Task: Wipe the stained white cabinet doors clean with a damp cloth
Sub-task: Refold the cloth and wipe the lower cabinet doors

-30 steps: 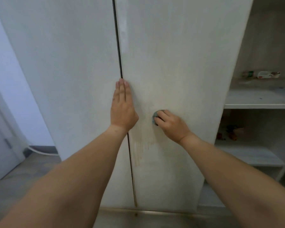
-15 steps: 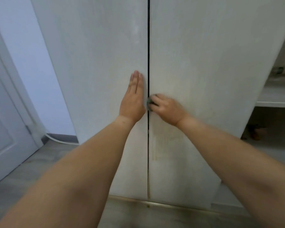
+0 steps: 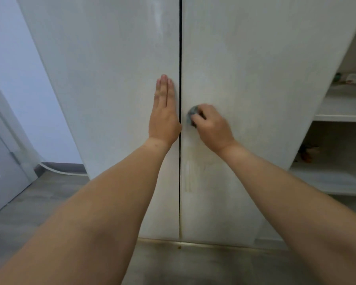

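Two tall white cabinet doors fill the view, split by a dark vertical gap. My left hand (image 3: 163,112) lies flat with straight fingers on the left door (image 3: 111,79), just left of the gap. My right hand (image 3: 211,125) grips a small bunched grey cloth (image 3: 192,113) and presses it against the right door (image 3: 255,79) close to the gap. Yellowish drip stains (image 3: 190,171) run down the right door below that hand. Most of the cloth is hidden under my fingers.
Open white shelves (image 3: 341,117) stand to the right of the doors, with small items on them. A grey floor (image 3: 39,202) runs below, a pale wall (image 3: 19,68) and a door frame at the left. A metal strip (image 3: 193,242) lines the cabinet's foot.
My right hand with the cloth went left to the gap, then moved slightly right again along the right door. My left hand stayed flat on the door. The view shifted leftward.
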